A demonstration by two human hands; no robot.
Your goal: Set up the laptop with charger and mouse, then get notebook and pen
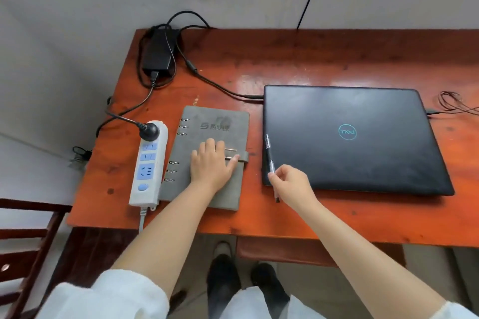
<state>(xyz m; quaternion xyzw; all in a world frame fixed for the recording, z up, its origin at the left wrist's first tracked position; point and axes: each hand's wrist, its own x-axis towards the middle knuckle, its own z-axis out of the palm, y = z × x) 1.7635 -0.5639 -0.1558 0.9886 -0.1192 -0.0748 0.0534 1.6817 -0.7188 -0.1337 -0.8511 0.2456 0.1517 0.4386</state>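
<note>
The left hand (pixel 211 164) lies flat, fingers spread, on the cover of the grey ring-bound notebook (pixel 207 158), pressing it to the desk (pixel 311 65) without gripping it. The right hand (pixel 293 184) pinches a black-and-clear pen (pixel 269 156) low on its barrel, the upper end slanting over the near left corner of the closed Dell laptop (pixel 350 137). The notebook sits between the white power strip (pixel 149 163) and the laptop, just beside each.

The notebook looks stiff-covered and moderately light, with a soft, matte skin that should give good grip; its strap closure on the right edge and metal rings on the left suggest taking it by the free right or near edge. The pen is light, smooth and likely to roll, so a pinch at mid-barrel suits it. The charger brick (pixel 158 53) lies at the far left corner, its cable running to the laptop's left side.
</note>
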